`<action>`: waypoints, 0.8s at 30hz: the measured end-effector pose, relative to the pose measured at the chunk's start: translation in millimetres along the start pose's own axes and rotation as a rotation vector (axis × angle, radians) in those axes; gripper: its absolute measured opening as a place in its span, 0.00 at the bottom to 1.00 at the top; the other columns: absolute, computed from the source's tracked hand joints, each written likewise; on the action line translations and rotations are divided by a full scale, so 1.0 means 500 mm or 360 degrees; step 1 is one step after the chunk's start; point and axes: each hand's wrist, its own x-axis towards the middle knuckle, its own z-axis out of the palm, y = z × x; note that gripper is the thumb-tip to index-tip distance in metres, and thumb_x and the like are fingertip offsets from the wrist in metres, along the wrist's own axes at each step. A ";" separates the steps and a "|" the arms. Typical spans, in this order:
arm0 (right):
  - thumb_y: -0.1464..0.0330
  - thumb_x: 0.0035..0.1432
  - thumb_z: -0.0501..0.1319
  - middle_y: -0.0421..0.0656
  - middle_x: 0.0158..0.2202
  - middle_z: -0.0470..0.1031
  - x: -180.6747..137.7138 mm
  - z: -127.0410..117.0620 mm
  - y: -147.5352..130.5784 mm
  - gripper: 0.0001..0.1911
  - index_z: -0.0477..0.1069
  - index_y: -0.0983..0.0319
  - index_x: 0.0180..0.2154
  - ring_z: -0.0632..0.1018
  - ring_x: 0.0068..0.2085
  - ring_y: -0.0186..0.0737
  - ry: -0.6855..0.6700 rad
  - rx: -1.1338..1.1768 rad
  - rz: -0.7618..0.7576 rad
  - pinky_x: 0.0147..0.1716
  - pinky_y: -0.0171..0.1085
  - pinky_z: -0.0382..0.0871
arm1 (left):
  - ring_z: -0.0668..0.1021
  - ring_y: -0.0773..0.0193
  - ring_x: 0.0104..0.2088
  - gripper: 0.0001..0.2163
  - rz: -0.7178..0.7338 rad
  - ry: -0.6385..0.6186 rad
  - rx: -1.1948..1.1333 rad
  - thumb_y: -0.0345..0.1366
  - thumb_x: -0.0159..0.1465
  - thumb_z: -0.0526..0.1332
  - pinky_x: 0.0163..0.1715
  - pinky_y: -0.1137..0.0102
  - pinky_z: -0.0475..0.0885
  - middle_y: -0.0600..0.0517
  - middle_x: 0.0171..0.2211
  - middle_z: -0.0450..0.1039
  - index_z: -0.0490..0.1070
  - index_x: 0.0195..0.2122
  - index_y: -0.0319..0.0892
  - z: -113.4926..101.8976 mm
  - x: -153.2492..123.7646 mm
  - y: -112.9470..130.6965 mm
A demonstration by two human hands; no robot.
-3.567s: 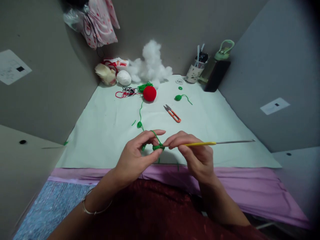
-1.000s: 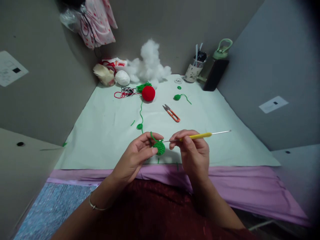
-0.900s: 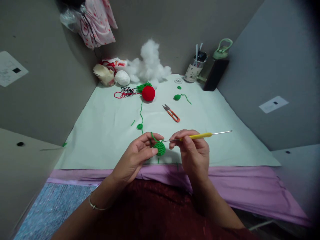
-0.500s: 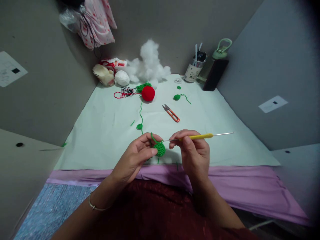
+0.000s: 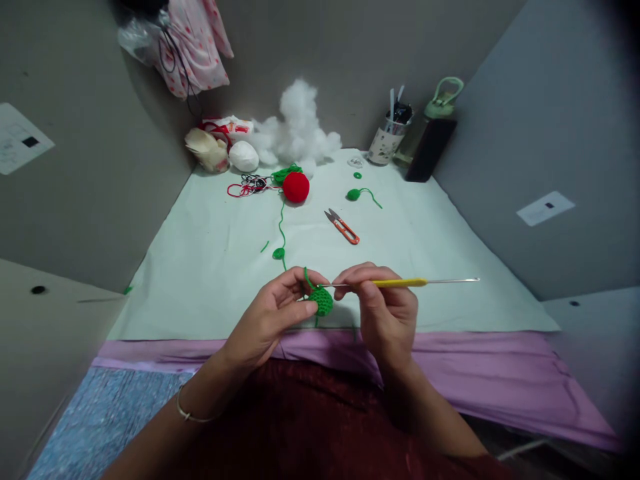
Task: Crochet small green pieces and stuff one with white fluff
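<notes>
My left hand (image 5: 273,315) pinches a small round green crochet piece (image 5: 321,301) between thumb and fingers above the near edge of the pale green mat (image 5: 210,267). A strand of green yarn (image 5: 282,227) runs from it up the mat toward a red crocheted ball (image 5: 296,187). My right hand (image 5: 387,313) is closed on a crochet hook (image 5: 400,283) with a yellow handle, held nearly level. Its metal tip points left into the top of the green piece.
Orange thread snips (image 5: 343,227) lie mid-mat. A small green crochet bit with a tail (image 5: 355,194) lies beyond them. White stuffing (image 5: 300,130), a white ball (image 5: 243,157), a pen cup (image 5: 387,141) and a dark bottle (image 5: 429,143) stand at the back. Grey walls enclose the desk.
The hook has dropped from a slight upward tilt to nearly level and its tip has moved into the green piece. My right fingers have shifted toward my left hand.
</notes>
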 end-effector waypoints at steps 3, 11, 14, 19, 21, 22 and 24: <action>0.68 0.71 0.60 0.42 0.36 0.80 0.001 -0.001 0.001 0.09 0.80 0.57 0.42 0.79 0.33 0.35 0.0009 0.0066 0.0034 0.35 0.40 0.75 | 0.75 0.64 0.45 0.09 0.0026 0.0000 -0.0002 0.35 0.62 0.71 0.49 0.69 0.67 0.52 0.43 0.77 0.80 0.44 0.47 0.000 -0.001 0.001; 0.69 0.70 0.61 0.41 0.38 0.81 0.002 0.004 0.000 0.09 0.81 0.55 0.42 0.79 0.33 0.36 -0.0009 -0.0019 -0.0069 0.33 0.39 0.76 | 0.74 0.63 0.45 0.14 0.0003 0.0063 0.0034 0.34 0.60 0.71 0.48 0.70 0.67 0.50 0.42 0.76 0.81 0.48 0.46 -0.003 0.004 0.000; 0.68 0.70 0.61 0.42 0.39 0.81 -0.001 0.007 -0.007 0.09 0.81 0.54 0.43 0.79 0.33 0.36 -0.0008 -0.0136 -0.0135 0.33 0.40 0.76 | 0.74 0.63 0.43 0.13 -0.0003 0.0074 0.0029 0.33 0.60 0.71 0.46 0.70 0.68 0.50 0.40 0.76 0.81 0.47 0.45 -0.005 0.006 0.002; 0.67 0.71 0.60 0.42 0.38 0.81 -0.003 0.010 -0.014 0.10 0.81 0.53 0.43 0.79 0.33 0.37 0.0011 -0.0212 -0.0141 0.32 0.41 0.78 | 0.74 0.62 0.43 0.10 0.0023 0.0083 0.0062 0.32 0.60 0.70 0.46 0.69 0.69 0.50 0.40 0.76 0.81 0.44 0.44 -0.005 0.006 0.003; 0.66 0.70 0.60 0.42 0.37 0.81 -0.003 0.010 -0.014 0.09 0.81 0.53 0.42 0.79 0.33 0.38 0.0012 -0.0214 -0.0141 0.32 0.42 0.78 | 0.74 0.61 0.43 0.10 0.0029 0.0087 0.0070 0.32 0.60 0.70 0.46 0.68 0.69 0.49 0.40 0.77 0.81 0.44 0.44 -0.005 0.006 0.002; 0.66 0.70 0.60 0.42 0.37 0.81 -0.002 0.010 -0.013 0.09 0.81 0.53 0.42 0.79 0.33 0.38 0.0010 -0.0207 -0.0141 0.32 0.41 0.78 | 0.75 0.61 0.43 0.10 0.0032 0.0089 0.0072 0.32 0.60 0.70 0.46 0.68 0.69 0.49 0.40 0.77 0.81 0.44 0.44 -0.005 0.006 0.002; 0.67 0.70 0.61 0.42 0.38 0.81 -0.002 0.010 -0.013 0.09 0.81 0.53 0.43 0.79 0.33 0.37 0.0001 -0.0187 -0.0141 0.32 0.41 0.78 | 0.75 0.61 0.43 0.10 0.0035 0.0081 0.0066 0.32 0.60 0.70 0.46 0.67 0.69 0.49 0.40 0.77 0.81 0.44 0.44 -0.004 0.007 0.001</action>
